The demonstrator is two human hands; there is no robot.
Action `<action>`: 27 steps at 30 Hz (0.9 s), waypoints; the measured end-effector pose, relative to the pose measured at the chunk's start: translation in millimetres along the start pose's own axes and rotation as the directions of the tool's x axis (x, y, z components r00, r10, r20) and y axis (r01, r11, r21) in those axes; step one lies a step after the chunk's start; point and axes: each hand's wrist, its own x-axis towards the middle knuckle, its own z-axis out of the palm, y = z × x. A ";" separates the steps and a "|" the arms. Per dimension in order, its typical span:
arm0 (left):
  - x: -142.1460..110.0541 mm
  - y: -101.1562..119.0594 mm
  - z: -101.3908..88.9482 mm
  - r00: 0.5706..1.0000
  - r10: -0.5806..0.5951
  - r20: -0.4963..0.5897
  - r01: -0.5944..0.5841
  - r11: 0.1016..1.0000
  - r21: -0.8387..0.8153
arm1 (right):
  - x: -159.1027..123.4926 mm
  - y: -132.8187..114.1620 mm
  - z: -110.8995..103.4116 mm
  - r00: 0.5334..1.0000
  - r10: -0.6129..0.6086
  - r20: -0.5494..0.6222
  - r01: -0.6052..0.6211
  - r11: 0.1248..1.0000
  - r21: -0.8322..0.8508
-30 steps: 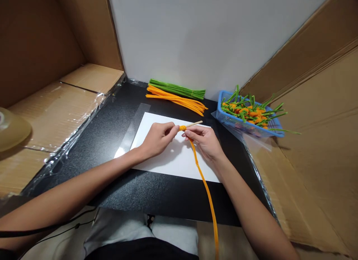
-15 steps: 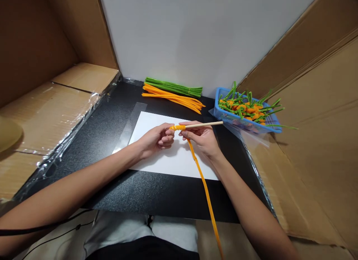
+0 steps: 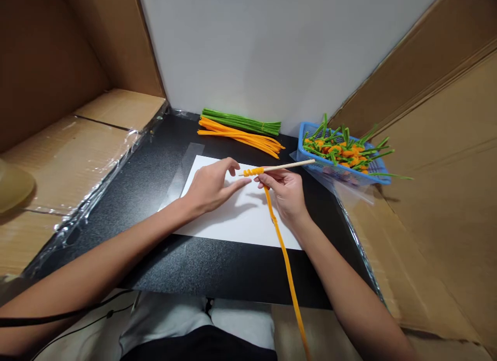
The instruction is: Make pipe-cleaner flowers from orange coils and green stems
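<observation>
An orange pipe cleaner (image 3: pixel 287 265) is coiled in several turns around the left part of a thin wooden stick (image 3: pixel 291 165). Its long free tail hangs down past the table's front edge. My right hand (image 3: pixel 289 192) pinches the stick and the pipe cleaner where the coil meets the tail. Just left of the coil, my left hand (image 3: pixel 209 185) has its thumb and fingers apart and holds nothing. The stick's bare left tip shows between the two hands. Both hands are above a white sheet of paper (image 3: pixel 217 231).
Bundles of green pipe cleaners (image 3: pixel 240 121) and orange pipe cleaners (image 3: pixel 240 137) lie at the back of the black table (image 3: pixel 186 268). On the right, a blue basket (image 3: pixel 306 154) holds several orange and green pipe-cleaner pieces. Cardboard panels (image 3: pixel 438 159) flank both sides.
My left hand has let go of the coil's left end, spreading its thumb and fingers. The stick has shifted slightly right, its right end tilting up a little, still in my right hand.
</observation>
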 end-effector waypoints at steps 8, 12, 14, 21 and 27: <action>-3.0 -5.7 2.1 0.906 0.423 0.007 -0.374 0.794 0.479 | -2.2 -3.0 2.8 0.988 0.146 0.046 -0.148 0.989 0.029; -2.1 -4.1 0.1 0.885 0.465 0.022 -0.408 0.753 0.516 | -2.2 -4.2 2.7 0.974 0.213 0.074 -0.218 0.974 0.056; -1.4 -5.1 -0.4 0.877 0.480 0.035 -0.424 0.735 0.529 | -2.5 -3.6 2.4 0.972 0.219 0.090 -0.225 0.972 0.067; -6.4 -7.6 8.3 0.935 0.353 0.033 -0.343 0.876 0.341 | -4.0 -3.3 3.1 0.970 0.206 0.128 -0.212 0.977 0.035; -10.9 4.7 11.1 0.991 0.052 0.123 -0.012 0.953 -0.302 | -0.6 -9.5 -1.6 0.969 0.148 0.198 -0.138 0.988 -0.065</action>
